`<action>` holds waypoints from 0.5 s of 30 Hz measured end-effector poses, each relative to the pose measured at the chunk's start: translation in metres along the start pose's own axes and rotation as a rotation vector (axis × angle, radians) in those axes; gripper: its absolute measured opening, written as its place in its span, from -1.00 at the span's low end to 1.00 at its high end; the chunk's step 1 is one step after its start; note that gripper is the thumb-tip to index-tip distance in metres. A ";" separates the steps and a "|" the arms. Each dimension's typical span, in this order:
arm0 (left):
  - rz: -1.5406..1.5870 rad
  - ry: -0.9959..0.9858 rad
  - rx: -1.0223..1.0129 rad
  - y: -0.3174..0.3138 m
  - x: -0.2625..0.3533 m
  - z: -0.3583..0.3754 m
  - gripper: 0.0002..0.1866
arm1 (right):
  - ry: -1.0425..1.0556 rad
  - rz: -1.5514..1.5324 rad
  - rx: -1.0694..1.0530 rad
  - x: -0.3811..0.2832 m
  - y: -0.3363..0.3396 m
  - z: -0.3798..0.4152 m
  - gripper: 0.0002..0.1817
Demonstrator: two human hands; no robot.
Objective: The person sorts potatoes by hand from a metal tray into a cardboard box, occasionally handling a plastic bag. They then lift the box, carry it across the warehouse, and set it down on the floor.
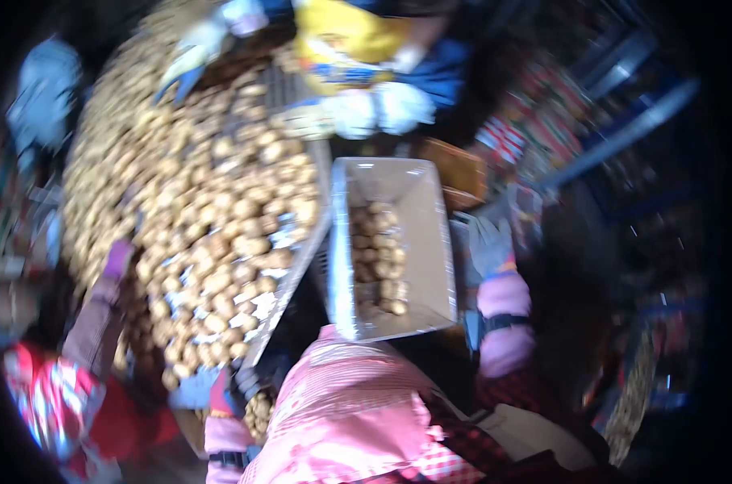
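Observation:
A cardboard box [426,278] lined with clear plastic stands in front of me, with potatoes [378,254] lying along its left side. To the right of the box, my right hand [491,244] in a pale grey glove has its fingers stretched out and holds nothing I can see. My left hand [227,395], in a dark and red glove, is low at the near corner of the sorting table [289,282], its fingers smeared by motion. More potatoes [258,415] show just below that hand. A large heap of potatoes [212,210] covers the table.
Across from me, a person in a yellow and blue apron [350,36] has gloved hands at the table's far end. Another person's arm [100,315] reaches over the heap from the left. An orange-brown crate [454,173] sits behind the box. Metal rails [624,133] run at the right.

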State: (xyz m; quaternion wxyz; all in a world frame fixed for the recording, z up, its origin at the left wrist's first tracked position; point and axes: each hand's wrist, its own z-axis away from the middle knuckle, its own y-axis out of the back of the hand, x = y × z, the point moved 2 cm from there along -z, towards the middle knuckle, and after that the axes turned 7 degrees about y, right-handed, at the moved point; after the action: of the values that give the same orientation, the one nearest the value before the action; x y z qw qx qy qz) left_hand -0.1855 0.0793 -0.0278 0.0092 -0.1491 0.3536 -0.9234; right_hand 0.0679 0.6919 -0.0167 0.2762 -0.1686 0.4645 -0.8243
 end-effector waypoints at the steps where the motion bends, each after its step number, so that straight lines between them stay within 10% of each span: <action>1: 0.042 -0.040 -0.004 0.005 -0.003 0.003 -0.61 | -0.053 0.125 -0.002 0.051 -0.004 0.004 -0.53; 2: -0.094 -0.057 0.206 -0.010 0.000 0.016 -0.52 | 0.213 0.813 -0.025 0.109 -0.029 0.032 -0.52; 3: -0.112 -0.099 0.214 -0.018 -0.001 0.026 -0.49 | 0.143 0.833 -0.049 0.139 -0.018 0.027 -0.52; 7: -0.078 -0.152 0.186 -0.006 -0.010 0.045 -0.40 | -0.661 1.250 -0.427 0.244 -0.005 0.026 -0.38; 11: -0.039 -0.271 0.228 -0.010 -0.016 0.073 -0.30 | -0.523 1.636 -0.549 0.329 -0.003 0.012 -0.30; 15: 0.007 -0.349 0.295 0.001 -0.028 0.089 -0.27 | 0.098 2.371 -1.191 0.408 -0.032 0.008 -0.01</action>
State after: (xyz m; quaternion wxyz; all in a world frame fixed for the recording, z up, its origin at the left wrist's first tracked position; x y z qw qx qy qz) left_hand -0.1336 0.0241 0.0263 0.0950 -0.3026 0.2081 -0.9252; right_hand -0.2600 0.4506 0.0235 0.6909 0.2713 0.6267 0.2372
